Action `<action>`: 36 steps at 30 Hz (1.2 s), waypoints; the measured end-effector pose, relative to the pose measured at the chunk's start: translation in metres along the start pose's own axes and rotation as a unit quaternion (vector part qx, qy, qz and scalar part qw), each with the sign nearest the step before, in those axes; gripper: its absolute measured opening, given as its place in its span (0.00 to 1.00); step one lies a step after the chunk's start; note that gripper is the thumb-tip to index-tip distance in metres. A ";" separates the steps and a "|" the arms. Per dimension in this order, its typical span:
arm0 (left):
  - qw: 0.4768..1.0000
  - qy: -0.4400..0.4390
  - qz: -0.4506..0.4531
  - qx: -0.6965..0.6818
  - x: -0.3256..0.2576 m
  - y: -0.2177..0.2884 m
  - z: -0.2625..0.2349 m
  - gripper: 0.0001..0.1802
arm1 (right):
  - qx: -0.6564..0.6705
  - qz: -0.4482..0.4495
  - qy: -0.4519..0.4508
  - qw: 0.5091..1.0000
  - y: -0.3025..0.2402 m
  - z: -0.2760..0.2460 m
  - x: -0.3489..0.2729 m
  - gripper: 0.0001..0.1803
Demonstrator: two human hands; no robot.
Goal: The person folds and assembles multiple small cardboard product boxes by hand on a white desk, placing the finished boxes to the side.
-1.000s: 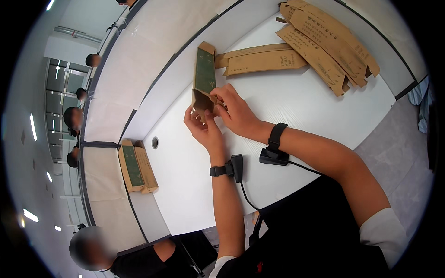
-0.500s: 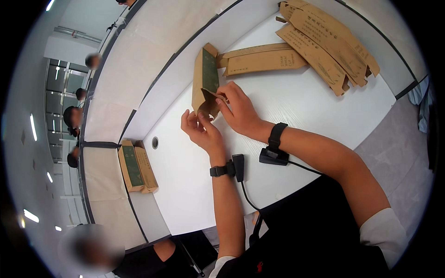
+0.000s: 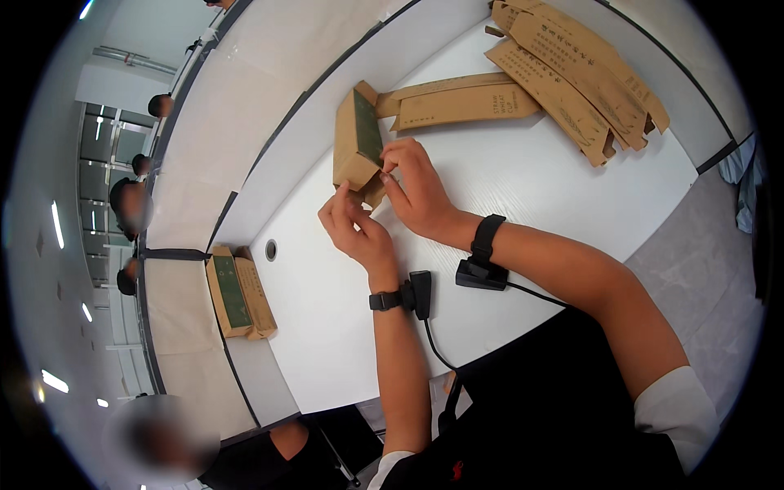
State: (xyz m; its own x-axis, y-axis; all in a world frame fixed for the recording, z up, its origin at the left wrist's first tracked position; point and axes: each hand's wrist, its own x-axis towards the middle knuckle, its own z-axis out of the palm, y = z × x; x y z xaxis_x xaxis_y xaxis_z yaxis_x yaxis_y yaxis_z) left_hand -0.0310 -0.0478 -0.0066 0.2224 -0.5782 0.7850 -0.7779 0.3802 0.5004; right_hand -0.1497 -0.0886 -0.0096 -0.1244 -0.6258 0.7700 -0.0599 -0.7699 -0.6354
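A brown cardboard box point(image 3: 346, 144) with a dark green panel stands at the far left of the desk, its near end facing me. The flaps at that end are partly folded, and one still sticks out below. My left hand point(image 3: 359, 237) has its bent fingertips on the lower edge of that end. From the right, my right hand point(image 3: 420, 194) pinches the side edge of the same end between thumb and fingers. Parts of the flaps are hidden behind my fingers.
Beside the box lies a flattened carton point(image 3: 461, 106); a stack of flat cartons point(image 3: 572, 77) is at the far right. Folded boxes point(image 3: 241, 294) stand by the left partition. Cables run from my wrist devices point(image 3: 482, 273). Other people sit beyond the partition.
The end flap that stood up has been folded down, so the opening at the box's near end is now mostly covered. Both hands have barely moved.
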 end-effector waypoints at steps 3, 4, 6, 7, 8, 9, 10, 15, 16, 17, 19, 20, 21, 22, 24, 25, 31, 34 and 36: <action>0.999 0.022 -0.022 -0.008 0.000 0.001 0.000 0.16 | 0.096 0.077 -0.014 0.992 0.000 0.001 -0.002 0.12; 0.999 0.022 -0.034 -0.014 0.000 0.003 0.001 0.16 | 0.096 0.082 -0.022 0.992 0.000 0.001 -0.002 0.11; 0.999 0.021 -0.046 -0.021 -0.001 0.003 0.002 0.16 | 0.096 0.087 -0.031 0.991 0.001 -0.001 -0.003 0.10; 0.999 0.018 -0.043 -0.021 -0.001 0.002 0.001 0.16 | 0.091 0.082 -0.031 0.992 0.000 -0.002 -0.003 0.10; 0.999 0.015 -0.041 -0.021 0.000 0.002 0.000 0.17 | 0.085 0.076 -0.032 0.993 0.000 -0.002 -0.003 0.10; 0.999 0.015 -0.041 -0.020 0.000 0.001 0.000 0.17 | 0.085 0.076 -0.032 0.993 0.001 -0.001 -0.002 0.10; 0.999 0.018 -0.040 -0.018 0.000 0.002 0.000 0.17 | 0.065 0.040 -0.025 0.997 0.002 -0.001 -0.001 0.10; 0.998 0.013 -0.057 -0.004 0.000 0.005 0.000 0.20 | 0.156 0.089 -0.017 0.984 0.002 0.003 -0.004 0.11; 0.999 0.011 -0.049 0.005 0.000 0.005 0.000 0.21 | 0.146 0.088 -0.013 0.985 0.003 0.003 -0.004 0.10; 0.999 0.009 -0.041 0.013 0.000 0.005 -0.001 0.22 | 0.135 0.088 -0.008 0.987 0.004 0.004 -0.005 0.10; 0.999 0.002 -0.036 0.029 -0.001 0.001 -0.003 0.23 | 0.114 0.107 -0.014 0.988 0.007 0.004 -0.007 0.07; 0.999 0.005 -0.025 0.045 -0.001 -0.001 -0.004 0.23 | 0.126 0.160 -0.025 0.979 0.009 0.004 -0.007 0.07; 0.998 0.008 -0.014 0.061 -0.002 -0.004 -0.004 0.23 | 0.137 0.212 -0.036 0.967 0.009 0.004 -0.008 0.07; 0.998 0.008 -0.014 0.060 -0.001 0.000 -0.004 0.23 | 0.148 0.204 -0.019 0.967 0.008 0.002 -0.007 0.08; 0.999 0.015 -0.037 0.019 -0.001 0.008 -0.001 0.21 | 0.144 0.201 -0.041 0.968 0.004 -0.002 -0.006 0.07; 0.999 0.019 -0.048 -0.002 -0.001 0.011 0.000 0.23 | 0.140 0.197 -0.063 0.968 0.001 -0.004 -0.005 0.07; 0.997 -0.021 0.043 0.053 0.005 0.012 -0.005 0.30 | 0.132 0.167 -0.083 0.973 -0.007 -0.006 -0.003 0.06; 0.996 0.007 0.067 0.052 0.005 0.015 0.000 0.16 | 0.138 0.157 -0.088 0.974 -0.005 -0.005 -0.003 0.05; 0.997 0.002 0.056 0.047 0.005 0.016 -0.002 0.14 | 0.151 0.170 -0.084 0.970 -0.005 -0.004 -0.003 0.04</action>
State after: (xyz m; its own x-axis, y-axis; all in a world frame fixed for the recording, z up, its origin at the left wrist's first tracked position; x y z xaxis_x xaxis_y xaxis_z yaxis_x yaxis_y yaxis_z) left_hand -0.0416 -0.0431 0.0058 0.1337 -0.5329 0.8355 -0.8495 0.3725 0.3735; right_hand -0.1527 -0.0826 -0.0090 0.0784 -0.8423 0.5332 0.2532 -0.5005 -0.8279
